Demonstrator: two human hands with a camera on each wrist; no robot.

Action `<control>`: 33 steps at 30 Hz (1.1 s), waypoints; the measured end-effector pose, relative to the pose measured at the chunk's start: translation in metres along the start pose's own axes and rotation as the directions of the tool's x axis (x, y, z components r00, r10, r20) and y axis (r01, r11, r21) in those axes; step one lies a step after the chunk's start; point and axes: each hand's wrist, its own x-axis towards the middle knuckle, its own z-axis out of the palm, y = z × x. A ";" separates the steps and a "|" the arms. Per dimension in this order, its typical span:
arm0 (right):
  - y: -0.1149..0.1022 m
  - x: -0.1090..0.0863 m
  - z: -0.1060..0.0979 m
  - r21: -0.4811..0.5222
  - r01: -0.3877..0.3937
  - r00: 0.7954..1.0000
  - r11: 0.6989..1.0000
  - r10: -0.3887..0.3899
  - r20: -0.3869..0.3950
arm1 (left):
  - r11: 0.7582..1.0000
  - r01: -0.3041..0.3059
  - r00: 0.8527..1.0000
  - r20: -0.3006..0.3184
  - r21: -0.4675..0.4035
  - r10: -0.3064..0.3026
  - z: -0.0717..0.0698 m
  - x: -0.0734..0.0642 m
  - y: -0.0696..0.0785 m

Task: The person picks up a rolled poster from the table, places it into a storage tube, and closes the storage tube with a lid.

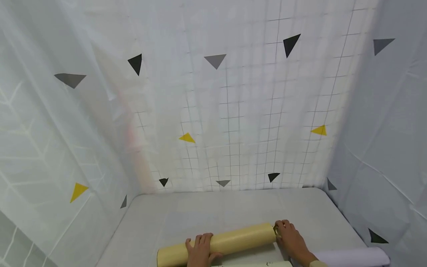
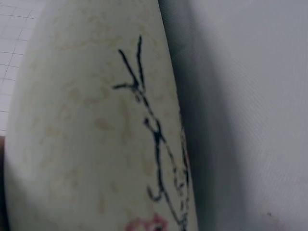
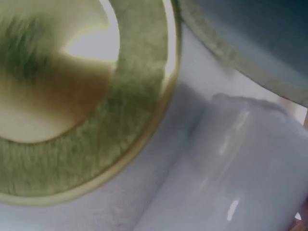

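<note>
A pale yellow tube (image 1: 243,239) lies slantwise near the front of the surface, its right end raised in the head view. My left hand (image 1: 199,250) grips it left of its middle, fingers over the top and thumb on the near side. At its right end, my right hand (image 1: 291,239) has its fingers curled on a gold metal cap (image 1: 276,232); I cannot tell how firmly that sits. Along the front edge lies a cream tube (image 1: 260,264) with dark markings; close up, the left wrist view shows a cream tube (image 2: 96,120) with a branch and red blossom pattern.
A lavender roll (image 1: 353,256) lies at the front right. In the right wrist view, a round gold metal end (image 3: 144,96) stands near a lavender roll (image 3: 236,178) and a round rim (image 3: 231,55). White patterned sheets (image 1: 233,111) hang around the pale surface (image 1: 213,207).
</note>
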 end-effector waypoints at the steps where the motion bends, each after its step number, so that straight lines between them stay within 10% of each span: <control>1: 0.000 -0.001 0.000 0.011 0.006 1.000 1.000 -0.005 -0.010 | 1.000 0.000 1.000 -0.005 0.012 0.001 0.000 -0.001 0.000; 11: -0.001 0.003 -0.001 0.192 0.057 0.995 0.980 -0.040 -0.088 | 1.000 -0.011 1.000 -0.020 0.010 0.012 -0.003 -0.001 0.001; 33: -0.012 0.005 -0.004 0.252 0.056 0.998 0.966 -0.050 -0.030 | 0.999 -0.019 0.999 0.046 -0.034 0.021 -0.007 -0.001 0.000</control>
